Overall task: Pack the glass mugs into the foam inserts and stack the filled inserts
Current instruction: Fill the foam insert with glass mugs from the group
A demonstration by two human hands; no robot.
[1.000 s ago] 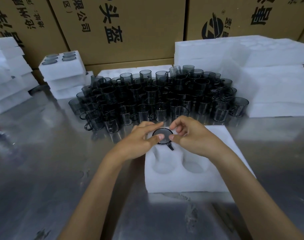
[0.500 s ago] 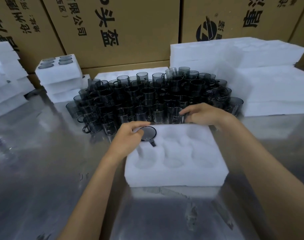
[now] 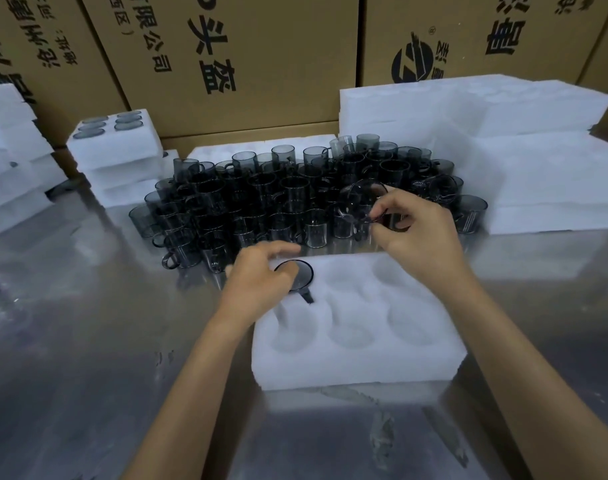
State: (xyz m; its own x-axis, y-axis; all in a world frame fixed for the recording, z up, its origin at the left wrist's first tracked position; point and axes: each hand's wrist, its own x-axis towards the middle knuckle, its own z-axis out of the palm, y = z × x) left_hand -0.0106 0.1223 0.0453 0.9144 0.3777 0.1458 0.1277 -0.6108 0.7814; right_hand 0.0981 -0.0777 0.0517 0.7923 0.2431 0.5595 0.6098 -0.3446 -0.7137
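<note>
Seated in the far-left pocket of the foam insert [image 3: 358, 341] at lower centre: one glass mug [image 3: 297, 277], rim up, handle pointing toward the bottom of the frame. Resting on it, the left hand [image 3: 257, 285], fingers curled round the rim, apparently pressing it home. Five other pockets in view, all unfilled.

Just above, at centre right, a second mug [image 3: 363, 199], tilted, lifted clear of the crowd of loose mugs [image 3: 261, 202] and pinched near its handle by the right hand [image 3: 413, 230].

Step in hand, by the look of it: filling the insert, first mug in, second on its way. Next move calls for bringing the lifted mug down upright into the neighbouring pocket, handle lined up with the slot.

Farther out: filled inserts [image 3: 112, 147] stacked at upper left, blank foam slabs [image 3: 503, 150] at upper right, cardboard cartons [image 3: 261, 46] across the top, steel table [image 3: 88, 341] below.
</note>
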